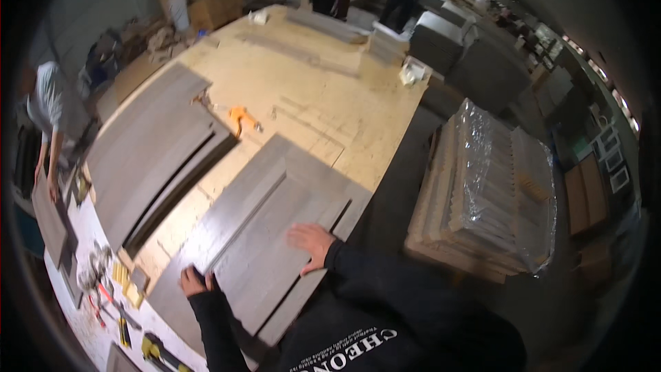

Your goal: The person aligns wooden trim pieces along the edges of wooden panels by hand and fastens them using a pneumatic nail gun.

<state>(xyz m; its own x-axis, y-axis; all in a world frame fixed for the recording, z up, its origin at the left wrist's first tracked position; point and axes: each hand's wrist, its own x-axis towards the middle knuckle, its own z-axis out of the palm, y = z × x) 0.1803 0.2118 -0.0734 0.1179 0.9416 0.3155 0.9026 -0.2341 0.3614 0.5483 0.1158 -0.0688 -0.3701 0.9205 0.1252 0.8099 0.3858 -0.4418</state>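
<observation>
A rectangular grey wood-grain panel with a recessed middle and dark slots along one side (251,224) is laid flat at the near end of a broad, pale wooden worktable (375,124), toward seven o'clock in the view; by it all the following directions are set, its middle being taken as the dial's centre.

The right hand (313,242) is placed at three o'clock, its fingers spread and the panel's face touched, nothing being grasped; the left hand (196,281) is held at eight o'clock with its fingers bent, and whether anything is gripped by it cannot be told; both forearms are covered by black sleeves.

A second, longer grey wood-grain panel (144,151) is set at ten o'clock; beyond it, a narrow grey board (49,217) is touched by the hands of a co-worker in a pale top (49,100); just before twelve, an orange pistol-shaped tool (241,118) is left on the wood; between eight and nine, small yellow blocks (124,279) are clustered; between two and three, well apart from the hands, a stack of boards wrapped in clear plastic film (485,193) is seen.
</observation>
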